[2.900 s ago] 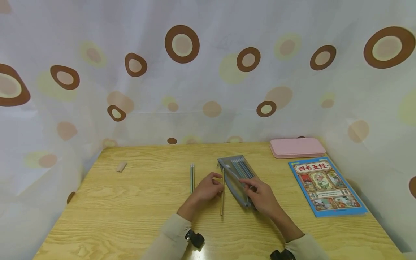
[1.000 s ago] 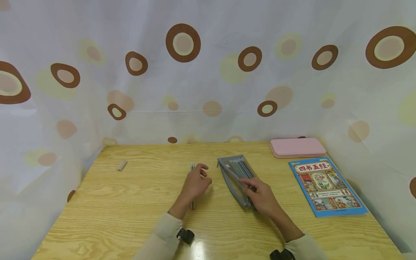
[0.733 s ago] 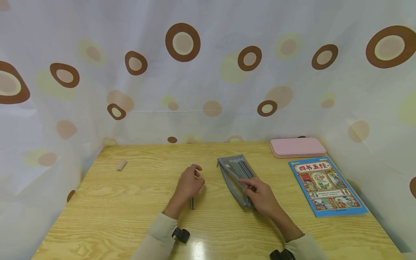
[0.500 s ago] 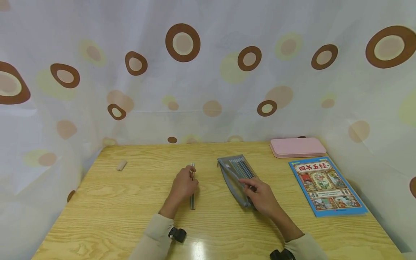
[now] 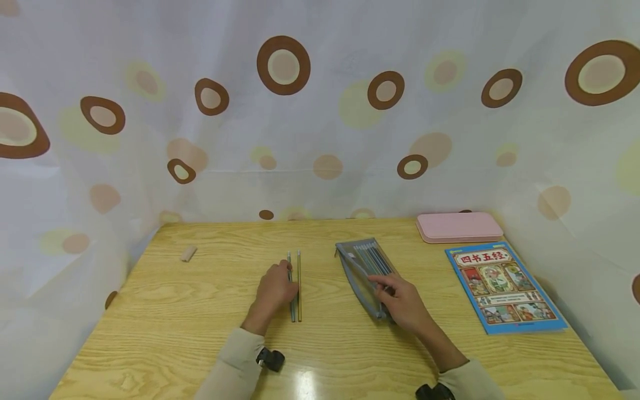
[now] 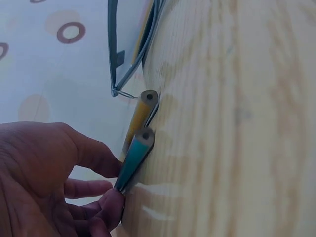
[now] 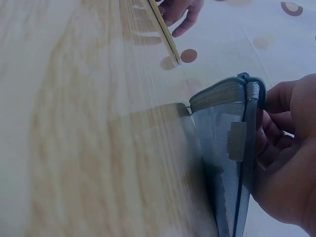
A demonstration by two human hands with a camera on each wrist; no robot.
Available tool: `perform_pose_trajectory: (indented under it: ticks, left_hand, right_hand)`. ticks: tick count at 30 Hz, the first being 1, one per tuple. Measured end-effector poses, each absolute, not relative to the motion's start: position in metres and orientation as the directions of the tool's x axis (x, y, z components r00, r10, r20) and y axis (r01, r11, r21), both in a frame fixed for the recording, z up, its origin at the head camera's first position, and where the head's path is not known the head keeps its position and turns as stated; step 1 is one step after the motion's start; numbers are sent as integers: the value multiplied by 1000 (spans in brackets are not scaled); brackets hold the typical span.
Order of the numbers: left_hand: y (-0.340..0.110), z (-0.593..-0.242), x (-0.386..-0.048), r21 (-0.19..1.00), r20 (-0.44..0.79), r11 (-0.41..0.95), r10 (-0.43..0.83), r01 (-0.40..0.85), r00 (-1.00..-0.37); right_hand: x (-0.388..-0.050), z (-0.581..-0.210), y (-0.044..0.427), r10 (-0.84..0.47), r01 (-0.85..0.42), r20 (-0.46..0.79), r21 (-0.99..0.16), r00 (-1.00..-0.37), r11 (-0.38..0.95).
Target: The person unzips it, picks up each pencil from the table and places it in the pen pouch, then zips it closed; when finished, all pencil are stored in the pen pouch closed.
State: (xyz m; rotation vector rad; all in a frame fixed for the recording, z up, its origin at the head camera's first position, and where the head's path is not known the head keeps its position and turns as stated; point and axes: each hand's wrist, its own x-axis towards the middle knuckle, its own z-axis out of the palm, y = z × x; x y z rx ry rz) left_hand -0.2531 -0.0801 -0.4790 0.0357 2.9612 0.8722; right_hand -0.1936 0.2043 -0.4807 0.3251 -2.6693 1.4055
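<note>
Two pencils lie side by side on the wooden table, a green pencil (image 5: 293,312) and a yellow pencil (image 5: 299,289) just right of it. My left hand (image 5: 274,289) pinches the green one between thumb and finger; the left wrist view shows the unsharpened end of the green pencil (image 6: 132,160) at the fingertips. A grey mesh pencil case (image 5: 361,286) with several pencils inside lies to the right, its zip side parted. With the fingers of my right hand (image 5: 404,304) I hold the edge of its opening. The right wrist view shows that hand (image 7: 291,148) gripping the case rim.
A beige eraser-like block (image 5: 188,254) lies at the table's back left. At the back right is a pink case (image 5: 459,227), with a blue-edged book (image 5: 505,289) in front of it. Patterned sheeting (image 5: 320,128) encloses the table's back and sides.
The left hand has moved left from beside the case, where it held a yellow pencil, to the two pencils. The green pencil now stands slightly apart from the yellow. My right hand has stayed put.
</note>
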Motion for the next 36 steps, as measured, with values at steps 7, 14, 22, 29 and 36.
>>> perform_pose_trajectory:
  ticks: [7,14,22,29,36]
  left_hand:
    - [-80,-477,-253,506,-23,862,-1,-13,-1000]
    - [-83,-475,-253,458,-50,887,-41,-60,-998]
    - [-89,-476,-258,664,-39,746,-42,-58,-998]
    - [-83,-473,-258,780,-71,626,66,-14,-995]
    - [-74,-474,-256,843,-104,537,180,9,-978]
  right_hand:
    - [-194,-481,205,-145,-256,211,-801,-967,542]
    - [-194,-480,205,-154,-260,210,-807,-966,530]
    - [-194,-480,206,-147,-258,212,-806,-966,533]
    - [-193,-480,206,-144,-236,188,-816,-971,528]
    - [-192,-481,205,-142,-225,177,-822,-974,524]
